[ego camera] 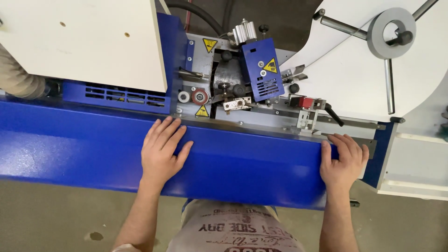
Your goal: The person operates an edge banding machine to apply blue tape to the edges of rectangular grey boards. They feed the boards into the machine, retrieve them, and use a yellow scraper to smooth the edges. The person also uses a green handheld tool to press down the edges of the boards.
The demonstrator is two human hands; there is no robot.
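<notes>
Head view: the left hand (163,151) lay flat, fingers spread, on the long blue cover (84,149) along the machine's front. The right hand (343,161) gripped the cover's right end, below the blue machine head (261,70).

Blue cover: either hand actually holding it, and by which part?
Left hand lies flat, palm down, on the blue cover near its upper edge, no grasp. Right hand grips the cover's right end, fingers curled over the corner.
</notes>
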